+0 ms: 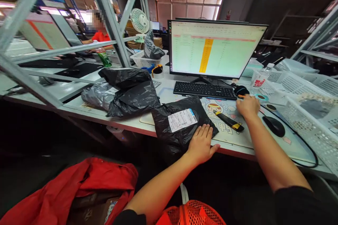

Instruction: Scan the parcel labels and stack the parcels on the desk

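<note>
My left hand (202, 145) lies flat on the lower right of a black plastic mailing bag (182, 107), its fingers stretched out below the white shipping label (182, 120). That bag hangs partly over the desk's front edge. Farther right, my right hand (248, 106) reaches to the end of the keyboard (204, 90), with its fingers curled down by a black object (241, 90) with an orange edge. What those fingers hold is hidden. A black and yellow utility knife (229, 121) rests on the printed desk mat between my hands.
More black and grey bags (133, 93) are piled at the left. A monitor (213, 51) stands behind the keyboard. On the right are a mouse (274, 126), a black cable, a bottle (260, 77) and white baskets (311, 123). Metal framing (29, 81) borders the left; a person in red sits beyond.
</note>
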Demonstrator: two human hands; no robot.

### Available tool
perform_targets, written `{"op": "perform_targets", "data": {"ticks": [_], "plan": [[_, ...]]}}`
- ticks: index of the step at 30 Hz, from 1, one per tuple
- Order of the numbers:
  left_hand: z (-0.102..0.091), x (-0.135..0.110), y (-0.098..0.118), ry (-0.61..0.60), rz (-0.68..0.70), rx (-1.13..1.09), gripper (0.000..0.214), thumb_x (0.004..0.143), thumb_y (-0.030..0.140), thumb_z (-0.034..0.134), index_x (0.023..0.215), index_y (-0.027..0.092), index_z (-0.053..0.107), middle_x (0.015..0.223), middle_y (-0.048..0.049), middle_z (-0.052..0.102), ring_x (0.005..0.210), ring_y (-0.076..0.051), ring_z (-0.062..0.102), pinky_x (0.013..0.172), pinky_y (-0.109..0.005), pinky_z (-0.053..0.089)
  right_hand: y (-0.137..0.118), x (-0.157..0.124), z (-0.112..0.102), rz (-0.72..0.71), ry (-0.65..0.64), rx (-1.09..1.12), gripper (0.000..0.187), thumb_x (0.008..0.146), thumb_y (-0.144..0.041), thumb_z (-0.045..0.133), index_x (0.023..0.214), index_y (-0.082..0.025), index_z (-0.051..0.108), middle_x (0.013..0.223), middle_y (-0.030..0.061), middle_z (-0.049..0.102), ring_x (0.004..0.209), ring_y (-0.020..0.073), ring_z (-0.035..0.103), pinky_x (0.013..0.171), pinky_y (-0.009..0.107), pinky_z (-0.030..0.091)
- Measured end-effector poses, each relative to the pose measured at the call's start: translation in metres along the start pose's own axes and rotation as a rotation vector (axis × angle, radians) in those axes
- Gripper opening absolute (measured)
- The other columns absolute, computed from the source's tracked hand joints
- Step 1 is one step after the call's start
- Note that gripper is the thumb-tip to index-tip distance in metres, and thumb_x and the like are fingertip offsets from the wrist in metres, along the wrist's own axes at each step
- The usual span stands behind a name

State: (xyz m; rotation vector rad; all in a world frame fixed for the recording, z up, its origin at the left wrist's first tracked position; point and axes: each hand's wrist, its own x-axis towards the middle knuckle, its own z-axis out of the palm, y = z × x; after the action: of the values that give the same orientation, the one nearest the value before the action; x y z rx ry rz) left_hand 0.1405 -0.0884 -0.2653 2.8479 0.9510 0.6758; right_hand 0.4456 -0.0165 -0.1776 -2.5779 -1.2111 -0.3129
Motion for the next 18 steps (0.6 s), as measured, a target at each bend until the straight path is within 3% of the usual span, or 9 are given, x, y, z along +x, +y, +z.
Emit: {"op": "perform_targets", "data": {"ticks": [2,5,12,18], "plan": [[0.001,0.001,-0.001,0.006,0.001,-0.007,0.076,0.106,0.062,0.04,0.156,0.006,0.05,0.165,-0.017,0.046,0.156,-0.03,0.042,0.131,-0.045,0.032,-0.024,0.014,0.005,-0.116,-0.093,0.046,0.057,0.098,-0.038,0.055,0.142,-0.003,0.061,0.136,0.0302,0.064,0.132,0.0382,0.058,0.109,0.047,0.045],[0.002,0.001,-0.002,0.011,0.006,-0.017,0.076,0.105,0.063,0.041,0.156,0.007,0.051,0.164,-0.0168,0.048,0.155,-0.03,0.043,0.131,-0.045,0.033,-0.05,0.033,0.02,-0.151,-0.247,0.075,0.054,0.096,-0.034,0.061,0.143,-0.007,0.062,0.133,0.0261,0.067,0.124,0.0319,0.064,0.105,0.04,0.048],[0.002,-0.001,-0.002,0.009,-0.003,-0.033,0.078,0.105,0.064,0.04,0.156,0.006,0.049,0.165,-0.0168,0.046,0.155,-0.03,0.042,0.131,-0.045,0.031,-0.07,0.055,0.04,-0.122,-0.32,0.031,0.046,0.099,-0.031,0.059,0.136,-0.005,0.067,0.136,0.0311,0.064,0.127,0.039,0.063,0.105,0.047,0.049],[0.0,0.001,-0.001,-0.042,-0.015,-0.065,0.079,0.106,0.064,0.039,0.159,0.005,0.045,0.167,-0.0171,0.042,0.158,-0.03,0.037,0.133,-0.045,0.028,-0.085,0.065,0.036,-0.217,-0.385,0.009,0.054,0.107,-0.047,0.046,0.146,-0.012,0.062,0.142,0.0252,0.063,0.131,0.0359,0.062,0.108,0.046,0.048]]}}
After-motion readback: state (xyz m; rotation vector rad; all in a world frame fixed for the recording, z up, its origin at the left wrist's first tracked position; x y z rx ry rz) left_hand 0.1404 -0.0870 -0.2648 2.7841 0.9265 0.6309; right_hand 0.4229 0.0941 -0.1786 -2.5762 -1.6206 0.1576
